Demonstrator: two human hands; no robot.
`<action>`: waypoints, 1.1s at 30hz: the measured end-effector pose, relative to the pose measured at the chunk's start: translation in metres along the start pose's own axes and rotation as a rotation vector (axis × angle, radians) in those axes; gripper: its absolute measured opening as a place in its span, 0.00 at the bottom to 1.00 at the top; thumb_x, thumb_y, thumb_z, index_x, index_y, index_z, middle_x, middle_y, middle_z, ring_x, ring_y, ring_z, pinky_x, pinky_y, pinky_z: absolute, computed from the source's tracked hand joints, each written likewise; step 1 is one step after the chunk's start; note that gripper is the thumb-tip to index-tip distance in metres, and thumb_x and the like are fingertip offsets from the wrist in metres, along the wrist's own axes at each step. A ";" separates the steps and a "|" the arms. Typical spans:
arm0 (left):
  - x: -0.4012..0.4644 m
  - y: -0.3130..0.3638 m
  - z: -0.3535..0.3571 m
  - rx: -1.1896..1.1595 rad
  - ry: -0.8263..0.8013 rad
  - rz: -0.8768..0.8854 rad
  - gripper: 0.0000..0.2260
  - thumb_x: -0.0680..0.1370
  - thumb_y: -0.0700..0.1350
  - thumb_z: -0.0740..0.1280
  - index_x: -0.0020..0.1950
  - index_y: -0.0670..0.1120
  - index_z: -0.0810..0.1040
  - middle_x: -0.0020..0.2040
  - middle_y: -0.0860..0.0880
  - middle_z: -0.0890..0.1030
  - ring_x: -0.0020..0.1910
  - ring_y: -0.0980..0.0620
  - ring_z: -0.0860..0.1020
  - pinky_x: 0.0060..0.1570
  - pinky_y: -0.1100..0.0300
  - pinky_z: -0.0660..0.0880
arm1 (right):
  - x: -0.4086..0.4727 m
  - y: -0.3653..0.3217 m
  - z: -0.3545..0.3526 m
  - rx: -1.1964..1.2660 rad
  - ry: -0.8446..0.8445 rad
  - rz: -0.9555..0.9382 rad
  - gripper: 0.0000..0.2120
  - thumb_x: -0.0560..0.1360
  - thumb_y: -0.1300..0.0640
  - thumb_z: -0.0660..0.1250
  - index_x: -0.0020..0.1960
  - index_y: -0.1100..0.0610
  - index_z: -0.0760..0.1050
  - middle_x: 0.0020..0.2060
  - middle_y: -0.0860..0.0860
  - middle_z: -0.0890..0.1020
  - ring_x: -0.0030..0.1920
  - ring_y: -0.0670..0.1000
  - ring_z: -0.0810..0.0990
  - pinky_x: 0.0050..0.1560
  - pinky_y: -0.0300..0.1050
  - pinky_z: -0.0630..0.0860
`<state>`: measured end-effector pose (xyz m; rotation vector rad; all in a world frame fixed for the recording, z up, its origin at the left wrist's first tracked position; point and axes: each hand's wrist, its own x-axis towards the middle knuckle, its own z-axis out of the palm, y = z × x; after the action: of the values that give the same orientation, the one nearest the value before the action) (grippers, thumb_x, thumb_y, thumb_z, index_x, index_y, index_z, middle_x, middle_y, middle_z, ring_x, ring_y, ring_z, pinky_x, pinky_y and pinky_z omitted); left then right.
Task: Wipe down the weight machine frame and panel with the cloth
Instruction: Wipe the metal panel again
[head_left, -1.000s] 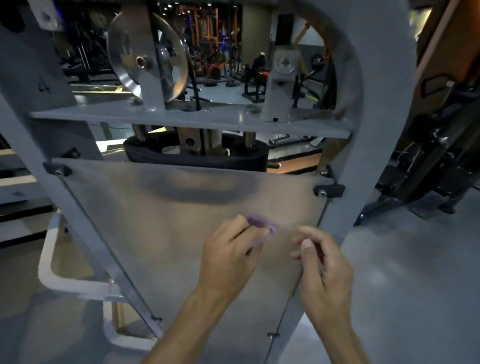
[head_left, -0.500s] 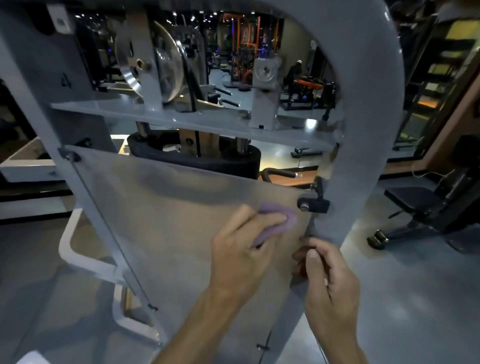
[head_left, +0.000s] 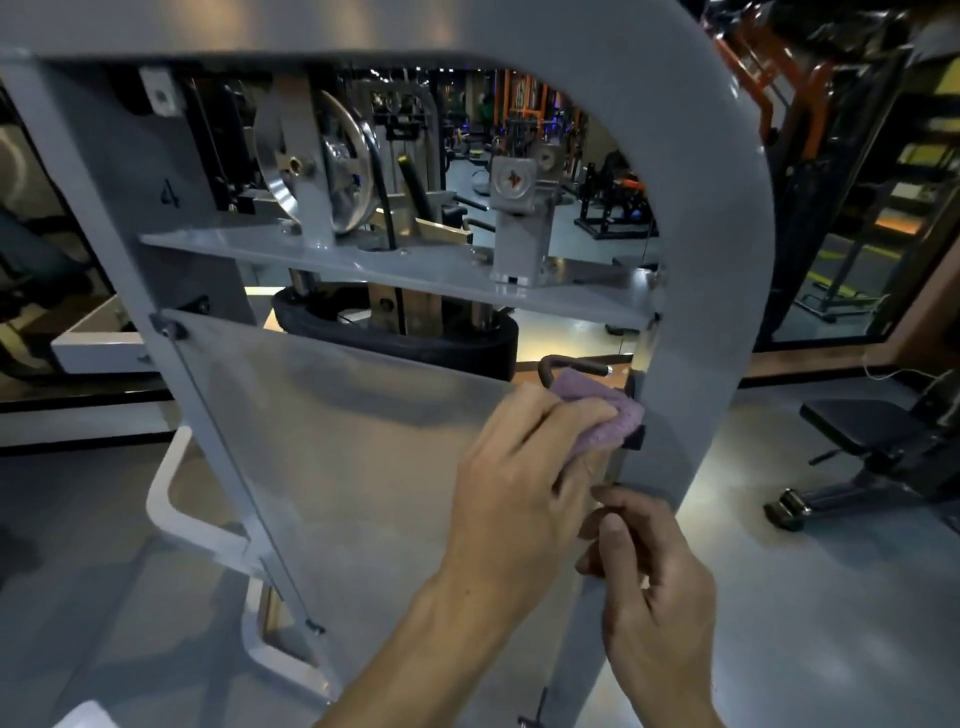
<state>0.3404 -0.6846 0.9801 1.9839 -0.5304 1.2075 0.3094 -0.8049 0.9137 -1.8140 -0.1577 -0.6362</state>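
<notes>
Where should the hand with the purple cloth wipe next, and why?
Probably sideways onto the grey frame. The left hand already presses the purple cloth at the panel's top right corner, right beside that upright, so the frame is likely the nearest part to wipe next.

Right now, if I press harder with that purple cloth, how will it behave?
The cloth is bunched under the left hand, so it's probably soft and floppy and should flatten, not resist. It looks light and fuzzy, so it likely drags a little on the smooth panel. It may snag on the black bracket beside it.
</notes>
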 end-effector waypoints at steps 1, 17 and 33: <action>0.000 0.001 0.000 0.010 -0.010 0.017 0.06 0.78 0.40 0.75 0.54 0.42 0.86 0.48 0.49 0.81 0.46 0.51 0.80 0.46 0.59 0.77 | 0.003 -0.003 0.000 0.008 0.011 -0.010 0.09 0.80 0.50 0.61 0.54 0.37 0.76 0.40 0.43 0.84 0.36 0.47 0.84 0.39 0.38 0.78; 0.005 -0.022 -0.011 -0.070 -0.083 0.113 0.07 0.78 0.39 0.73 0.56 0.43 0.86 0.50 0.49 0.81 0.47 0.47 0.80 0.47 0.57 0.78 | 0.004 -0.024 0.024 0.077 0.172 -0.073 0.10 0.81 0.54 0.66 0.50 0.38 0.79 0.39 0.43 0.85 0.34 0.47 0.84 0.39 0.45 0.82; 0.010 -0.171 -0.129 -0.170 0.399 -0.415 0.06 0.78 0.42 0.74 0.51 0.53 0.83 0.48 0.53 0.82 0.47 0.55 0.80 0.44 0.59 0.77 | -0.002 -0.063 0.131 0.103 0.226 -0.038 0.09 0.82 0.55 0.66 0.52 0.42 0.80 0.38 0.48 0.84 0.31 0.49 0.82 0.36 0.37 0.78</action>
<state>0.3856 -0.4757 0.9605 1.5526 -0.0143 1.2019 0.3266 -0.6633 0.9396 -1.6311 -0.0718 -0.8399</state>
